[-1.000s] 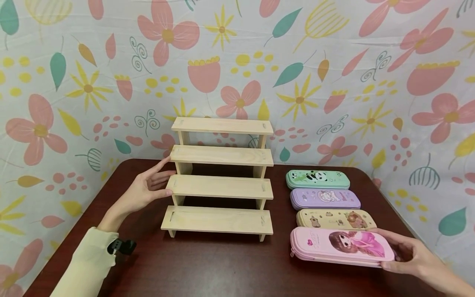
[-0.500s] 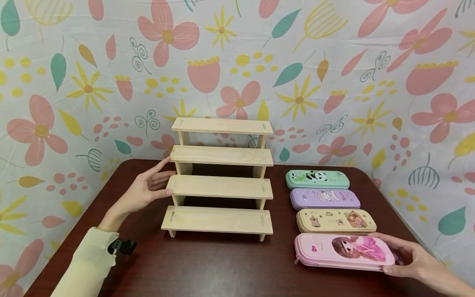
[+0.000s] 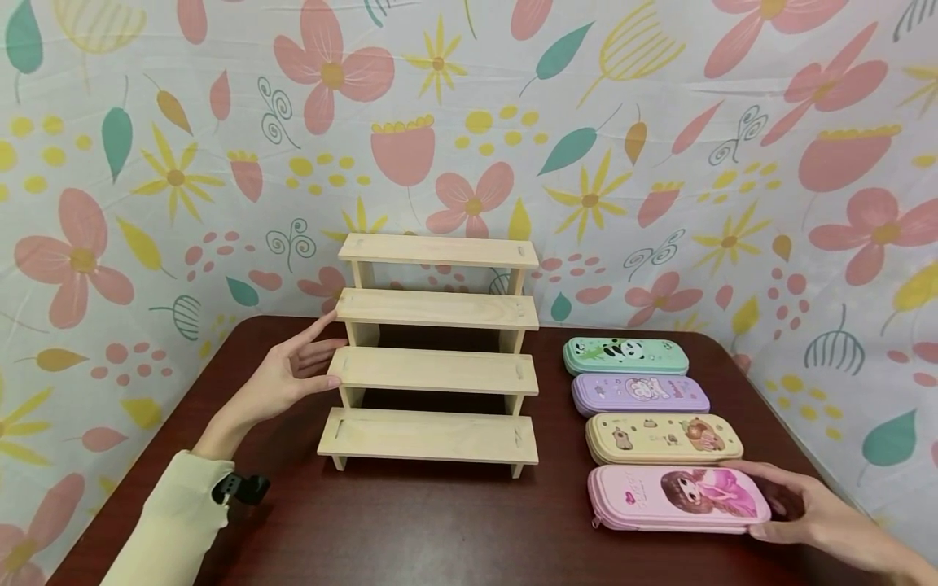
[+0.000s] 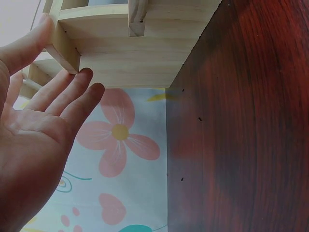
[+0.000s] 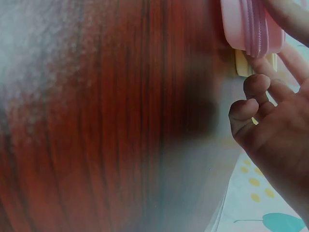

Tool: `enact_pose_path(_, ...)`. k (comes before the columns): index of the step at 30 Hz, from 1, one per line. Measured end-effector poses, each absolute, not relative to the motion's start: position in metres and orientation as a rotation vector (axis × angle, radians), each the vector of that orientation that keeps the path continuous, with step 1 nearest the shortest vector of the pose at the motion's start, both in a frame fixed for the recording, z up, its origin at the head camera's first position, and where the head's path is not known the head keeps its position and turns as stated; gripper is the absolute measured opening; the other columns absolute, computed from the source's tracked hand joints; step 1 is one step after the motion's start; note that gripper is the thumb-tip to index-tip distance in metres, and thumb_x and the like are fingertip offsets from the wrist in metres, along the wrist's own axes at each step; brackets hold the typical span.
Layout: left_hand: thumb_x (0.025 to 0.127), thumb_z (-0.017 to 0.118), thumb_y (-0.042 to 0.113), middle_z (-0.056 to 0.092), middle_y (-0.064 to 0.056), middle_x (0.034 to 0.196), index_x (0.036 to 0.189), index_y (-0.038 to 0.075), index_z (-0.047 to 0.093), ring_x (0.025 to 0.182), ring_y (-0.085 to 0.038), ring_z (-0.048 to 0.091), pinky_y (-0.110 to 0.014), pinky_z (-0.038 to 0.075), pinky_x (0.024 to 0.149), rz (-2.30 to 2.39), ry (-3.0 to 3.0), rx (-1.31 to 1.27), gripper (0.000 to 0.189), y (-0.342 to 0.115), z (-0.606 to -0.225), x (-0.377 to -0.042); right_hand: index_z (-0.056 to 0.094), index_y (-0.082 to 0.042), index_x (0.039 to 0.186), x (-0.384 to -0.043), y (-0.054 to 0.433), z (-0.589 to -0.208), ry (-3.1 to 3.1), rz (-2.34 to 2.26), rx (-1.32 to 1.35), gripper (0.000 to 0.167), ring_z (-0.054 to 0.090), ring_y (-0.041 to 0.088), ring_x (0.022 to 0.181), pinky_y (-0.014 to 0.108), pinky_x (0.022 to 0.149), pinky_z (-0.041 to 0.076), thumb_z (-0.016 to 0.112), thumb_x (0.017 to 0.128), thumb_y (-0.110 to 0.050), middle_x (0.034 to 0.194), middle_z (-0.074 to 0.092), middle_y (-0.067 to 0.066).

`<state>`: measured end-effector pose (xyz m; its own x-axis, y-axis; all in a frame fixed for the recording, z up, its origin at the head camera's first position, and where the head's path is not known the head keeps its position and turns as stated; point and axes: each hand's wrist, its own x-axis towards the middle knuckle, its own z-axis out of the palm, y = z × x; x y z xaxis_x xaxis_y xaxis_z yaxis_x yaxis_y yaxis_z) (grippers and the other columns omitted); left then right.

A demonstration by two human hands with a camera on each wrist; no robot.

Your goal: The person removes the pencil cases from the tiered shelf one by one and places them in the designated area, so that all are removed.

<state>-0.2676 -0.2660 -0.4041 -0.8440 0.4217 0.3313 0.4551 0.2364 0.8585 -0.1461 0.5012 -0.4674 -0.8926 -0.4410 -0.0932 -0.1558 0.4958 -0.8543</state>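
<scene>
A four-step light wood rack (image 3: 432,370) stands on the dark table. My left hand (image 3: 282,376) touches its left side, fingers fairly straight, index on one step's end and thumb on the step below. In the left wrist view the left hand (image 4: 43,116) lies against the board's end (image 4: 67,50). My right hand (image 3: 806,509) holds the right end of a pink pencil case (image 3: 637,498) with a girl picture, thumb in front and fingers behind. The right wrist view shows the case's zipped end (image 5: 253,29) between thumb and fingers; two other fingers curl free.
Behind the pink case lie a cream pencil case (image 3: 645,439), a purple one (image 3: 608,392) and a green one (image 3: 586,356), in a column right of the rack. A floral cloth (image 3: 469,98) hangs behind the brown table (image 3: 410,529).
The right hand has brought the pink case slightly right and down, from overlapping the cream case to lying flat in front of it. The left hand stays put on the rack.
</scene>
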Motion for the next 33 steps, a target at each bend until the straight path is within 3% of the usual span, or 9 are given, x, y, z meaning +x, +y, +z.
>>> enact_pose_path(4, 0.093, 0.079, -0.003, 0.052, -0.030, 0.150, 0.170, 0.023, 0.024, 0.140, -0.044, 0.049, -0.022, 0.048, 0.103, -1.716, -2.445, -0.867, 0.099, -0.266, -0.404, -0.268, 0.047, -0.004, 0.157, -0.146, 0.498, -0.463, 2.459, -1.342, -0.477, 0.065, 0.061, 0.003, 0.111, 0.021, 0.084, 0.053, 0.071, 0.097, 0.001, 0.138, 0.062, -0.011)
enact_pose_path(6, 0.093, 0.079, -0.003, 0.052, -0.030, 0.151, 0.170, 0.023, 0.024, 0.140, -0.043, 0.049, -0.022, 0.048, 0.104, -1.712, -2.448, -0.865, 0.099, -0.266, -0.404, -0.268, 0.047, -0.001, 0.156, -0.144, 0.493, -0.460, 2.492, -1.326, -0.419, 0.065, 0.061, 0.004, 0.107, 0.021, 0.081, 0.052, 0.073, 0.096, 0.000, 0.135, 0.062, -0.016)
enact_pose_path(11, 0.093, 0.080, -0.002, 0.054, -0.028, 0.150, 0.170, 0.023, 0.024, 0.140, -0.041, 0.051, -0.033, 0.048, 0.108, -1.694, -2.458, -0.859, 0.099, -0.266, -0.404, -0.267, 0.047, 0.003, 0.154, -0.142, 0.489, -0.457, 2.523, -1.316, -0.424, 0.065, 0.059, -0.002, 0.111, 0.020, 0.082, 0.052, 0.074, 0.095, 0.002, 0.135, 0.059, -0.026)
enact_pose_path(14, 0.093, 0.080, -0.002, 0.055, -0.027, 0.149, 0.170, 0.024, 0.024, 0.139, -0.041, 0.051, -0.037, 0.048, 0.108, -1.690, -2.462, -0.858, 0.099, -0.265, -0.404, -0.268, 0.049, 0.004, 0.152, -0.140, 0.489, -0.456, 2.546, -1.334, -0.475, 0.065, 0.060, -0.002, 0.114, 0.020, 0.084, 0.053, 0.075, 0.092, 0.006, 0.136, 0.060, -0.025)
enact_pose_path(25, 0.093, 0.079, -0.003, 0.054, -0.028, 0.149, 0.170, 0.020, 0.024, 0.139, -0.041, 0.052, -0.033, 0.048, 0.107, -1.685, -2.451, -0.872, 0.098, -0.265, -0.406, -0.270, 0.051, -0.003, 0.153, -0.137, 0.497, -0.460, 2.562, -1.353, -0.522, 0.068, 0.059, -0.001, 0.103, 0.020, 0.075, 0.051, 0.074, 0.091, 0.011, 0.133, 0.062, -0.023)
enact_pose_path(28, 0.093, 0.078, -0.004, 0.051, -0.030, 0.151, 0.170, 0.019, 0.024, 0.140, -0.044, 0.050, -0.033, 0.048, 0.108, -1.687, -2.443, -0.884, 0.097, -0.264, -0.406, -0.270, 0.052, -0.005, 0.153, -0.135, 0.496, -0.460, 2.612, -1.336, -0.515, 0.069, 0.059, 0.007, 0.090, 0.023, 0.066, 0.048, 0.075, 0.090, 0.010, 0.125, 0.064, -0.020)
enact_pose_path(33, 0.096, 0.078, 0.004, 0.047, -0.027, 0.156, 0.170, 0.024, 0.024, 0.140, -0.045, 0.050, -0.048, 0.046, 0.110, -1.599, -2.502, -0.843, 0.094, -0.268, -0.405, -0.263, 0.058, -0.010, 0.149, -0.129, 0.496, -0.451, 2.769, -1.256, -0.505, 0.070, 0.048, 0.022, 0.075, 0.032, 0.053, 0.036, 0.080, 0.085, 0.009, 0.120, 0.064, -0.021)
